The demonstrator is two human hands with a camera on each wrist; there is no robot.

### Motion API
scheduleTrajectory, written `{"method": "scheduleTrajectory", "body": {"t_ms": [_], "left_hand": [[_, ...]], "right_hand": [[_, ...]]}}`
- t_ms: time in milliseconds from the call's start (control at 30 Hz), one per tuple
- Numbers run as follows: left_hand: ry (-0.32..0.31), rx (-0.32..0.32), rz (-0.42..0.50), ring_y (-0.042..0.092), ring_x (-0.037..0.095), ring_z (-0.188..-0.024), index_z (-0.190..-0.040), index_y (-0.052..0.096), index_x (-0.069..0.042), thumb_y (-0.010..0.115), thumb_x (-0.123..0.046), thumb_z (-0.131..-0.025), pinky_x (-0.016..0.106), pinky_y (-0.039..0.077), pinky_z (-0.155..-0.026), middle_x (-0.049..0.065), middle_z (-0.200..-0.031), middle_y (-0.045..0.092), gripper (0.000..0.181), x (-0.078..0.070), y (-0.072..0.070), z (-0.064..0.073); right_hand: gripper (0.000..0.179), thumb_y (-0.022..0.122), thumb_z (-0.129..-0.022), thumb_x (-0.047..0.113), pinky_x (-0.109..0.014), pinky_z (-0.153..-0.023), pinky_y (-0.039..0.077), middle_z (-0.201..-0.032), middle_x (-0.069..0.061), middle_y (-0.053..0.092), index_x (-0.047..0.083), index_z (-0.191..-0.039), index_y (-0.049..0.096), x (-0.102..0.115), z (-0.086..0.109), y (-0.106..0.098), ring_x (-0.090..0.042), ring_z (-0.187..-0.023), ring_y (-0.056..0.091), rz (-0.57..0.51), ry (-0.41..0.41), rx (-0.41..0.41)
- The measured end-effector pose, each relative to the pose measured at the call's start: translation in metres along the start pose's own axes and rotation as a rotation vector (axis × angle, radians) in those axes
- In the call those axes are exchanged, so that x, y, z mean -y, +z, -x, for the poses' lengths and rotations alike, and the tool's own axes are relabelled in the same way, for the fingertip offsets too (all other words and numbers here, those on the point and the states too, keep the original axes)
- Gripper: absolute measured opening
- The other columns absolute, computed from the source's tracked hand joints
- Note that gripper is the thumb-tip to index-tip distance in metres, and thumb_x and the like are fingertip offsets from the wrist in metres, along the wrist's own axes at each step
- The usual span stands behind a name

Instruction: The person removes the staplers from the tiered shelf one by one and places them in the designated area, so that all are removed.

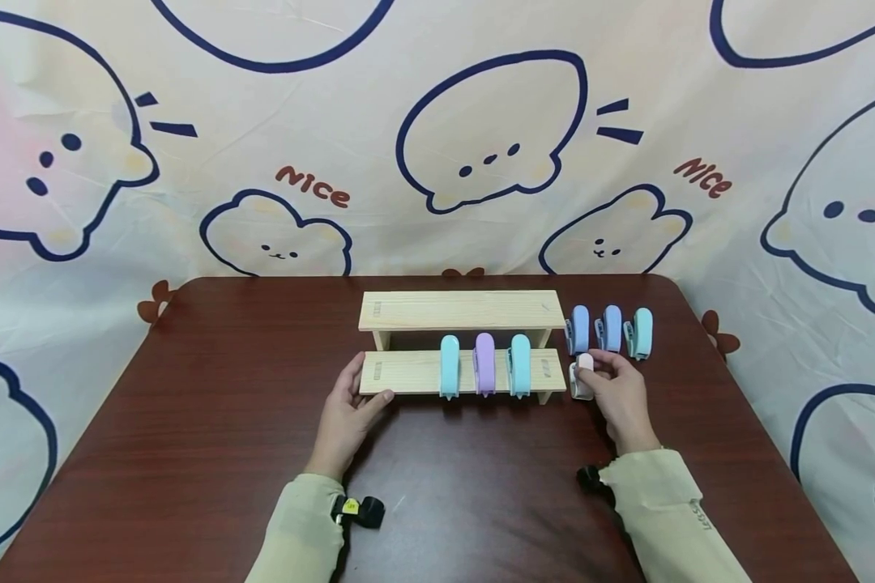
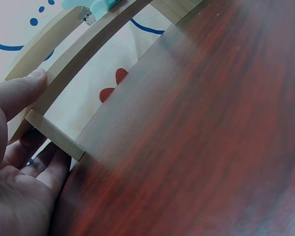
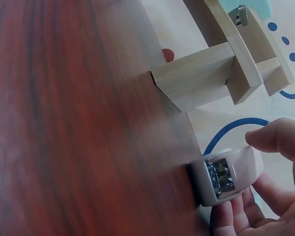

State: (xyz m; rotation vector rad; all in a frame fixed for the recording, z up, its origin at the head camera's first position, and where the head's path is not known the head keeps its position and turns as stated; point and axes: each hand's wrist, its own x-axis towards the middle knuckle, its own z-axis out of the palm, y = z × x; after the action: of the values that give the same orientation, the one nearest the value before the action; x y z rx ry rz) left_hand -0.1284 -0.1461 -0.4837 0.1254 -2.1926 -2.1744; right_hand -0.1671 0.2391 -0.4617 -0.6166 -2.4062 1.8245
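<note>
The white stapler (image 3: 241, 173) is pinched between thumb and fingers of the right hand (image 1: 621, 398), toward the table's (image 1: 211, 405) back right corner — while the left hand (image 1: 341, 417) grips the wooden shelf's (image 1: 406, 374) left end, maybe so it won't slide.

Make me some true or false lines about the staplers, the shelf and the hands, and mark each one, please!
1. The lower shelf carries a purple stapler and two light blue staplers. True.
2. A red stapler is being held. False: the right hand holds a white stapler.
3. The left hand grips the lower shelf at its left end. True.
4. The purple stapler is first on the left in its row. False: it is between the two light blue staplers.
5. Three other staplers are on the table. True.
</note>
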Motion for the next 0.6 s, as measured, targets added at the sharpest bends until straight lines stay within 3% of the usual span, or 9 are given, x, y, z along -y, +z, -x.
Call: {"method": "scheduleTrajectory", "body": {"t_ms": [333,600], "left_hand": [[0.001,0.000,0.004,0.042,0.024,-0.139,-0.159,0.025,-0.006,0.071,0.003,-0.091,0.009,0.040,-0.096,0.015,-0.157,0.038,0.082,0.001,0.000,0.000],[0.009,0.003,0.011,0.042,0.024,-0.139,-0.159,0.025,-0.005,0.070,0.004,-0.091,0.010,0.040,-0.097,0.016,-0.157,0.038,0.082,0.001,-0.001,0.000]], "right_hand": [[0.044,0.071,-0.089,0.014,-0.015,-0.065,0.049,-0.122,-0.011,0.061,0.005,-0.131,0.062,0.004,0.003,-0.001,-0.018,-0.098,0.053,0.049,-0.089,-0.095],[0.045,0.072,-0.091,0.015,-0.020,-0.070,0.051,-0.124,-0.012,0.061,0.005,-0.133,0.062,0.015,0.010,-0.003,-0.019,-0.100,0.053,0.026,-0.101,-0.098]]}}
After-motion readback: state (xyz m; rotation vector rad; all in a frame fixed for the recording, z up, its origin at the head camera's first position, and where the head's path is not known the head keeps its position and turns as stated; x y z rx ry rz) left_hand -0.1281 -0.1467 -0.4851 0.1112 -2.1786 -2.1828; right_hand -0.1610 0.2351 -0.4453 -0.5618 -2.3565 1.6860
